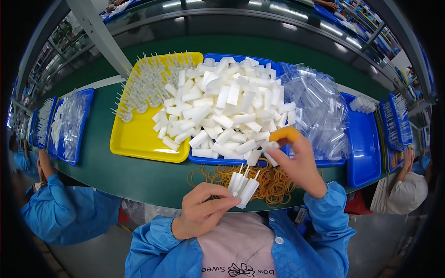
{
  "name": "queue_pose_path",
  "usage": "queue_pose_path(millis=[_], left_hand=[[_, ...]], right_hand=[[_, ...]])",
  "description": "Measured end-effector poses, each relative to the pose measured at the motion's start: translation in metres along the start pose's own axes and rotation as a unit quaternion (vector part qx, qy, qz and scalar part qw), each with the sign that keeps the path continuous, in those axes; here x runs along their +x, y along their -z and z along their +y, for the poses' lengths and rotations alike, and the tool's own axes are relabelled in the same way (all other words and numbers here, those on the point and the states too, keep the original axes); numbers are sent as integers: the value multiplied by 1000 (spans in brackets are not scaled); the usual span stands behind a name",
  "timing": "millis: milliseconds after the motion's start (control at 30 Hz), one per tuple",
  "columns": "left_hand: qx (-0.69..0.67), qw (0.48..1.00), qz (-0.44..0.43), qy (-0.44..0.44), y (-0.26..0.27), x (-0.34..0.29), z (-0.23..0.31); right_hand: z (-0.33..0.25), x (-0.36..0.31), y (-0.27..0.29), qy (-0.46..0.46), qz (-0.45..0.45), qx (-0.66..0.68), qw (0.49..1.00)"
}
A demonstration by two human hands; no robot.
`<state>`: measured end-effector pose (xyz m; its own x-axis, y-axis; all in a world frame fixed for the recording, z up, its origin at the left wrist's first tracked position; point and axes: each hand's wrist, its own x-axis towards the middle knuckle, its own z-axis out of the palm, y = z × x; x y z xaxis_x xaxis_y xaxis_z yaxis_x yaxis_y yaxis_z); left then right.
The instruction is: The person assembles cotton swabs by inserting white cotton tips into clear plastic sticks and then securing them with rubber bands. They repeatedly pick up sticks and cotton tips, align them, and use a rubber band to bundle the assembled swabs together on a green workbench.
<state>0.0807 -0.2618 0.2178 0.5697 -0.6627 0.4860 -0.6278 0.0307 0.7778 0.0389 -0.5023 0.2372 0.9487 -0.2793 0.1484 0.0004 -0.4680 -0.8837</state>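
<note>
My left hand [204, 211] is closed in a pinch on a few white foam pieces with thin white stems [249, 192], which point up and away from me over the table's near edge. To the right and farther off, my right hand [299, 160], an orange cover on one finger, pinches a white foam piece [270, 148] at the near edge of the pile. The fingers partly hide that piece. Loose white foam blocks [222, 109] are heaped high over a blue tray [204, 160]. Between my hands and the trays lie tangled tan rubber bands [273, 185].
A yellow tray [139, 141] at left holds clear stemmed parts [148, 83]. Clear plastic sleeves [315, 111] fill a tray to the right, beside another blue tray [364, 153]. A grey post [99, 34] rises behind. Co-workers in blue [60, 208] and white [408, 192] sit on either side.
</note>
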Motion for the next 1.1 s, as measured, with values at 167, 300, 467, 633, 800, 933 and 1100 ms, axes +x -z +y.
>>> queue_pose_path(millis=[167, 300, 467, 633, 800, 933, 1100], left_hand=[[6, 1000, -7, -28, -2, 2, 2], [23, 998, -4, -50, -3, 4, 4], [64, 994, -22, -89, -4, 5, 3], [105, 989, -22, -106, -4, 8, 6], [135, 983, -17, -127, -3, 8, 7], [129, 984, -30, -122, -3, 5, 8], [119, 986, -18, -113, -3, 4, 7]], right_hand=[[-1, -6, -3, -143, -42, 365, 919], [1, -9, -10, -194, -56, 431, 879], [4, -8, -12, -203, -61, 447, 869], [-1, -12, -9, -164, -128, 348, 914], [-1, -12, 2, -97, -161, 270, 944], [-7, -12, -3, -77, -177, 282, 940], [-10, -12, -3, -67, -139, 216, 964]])
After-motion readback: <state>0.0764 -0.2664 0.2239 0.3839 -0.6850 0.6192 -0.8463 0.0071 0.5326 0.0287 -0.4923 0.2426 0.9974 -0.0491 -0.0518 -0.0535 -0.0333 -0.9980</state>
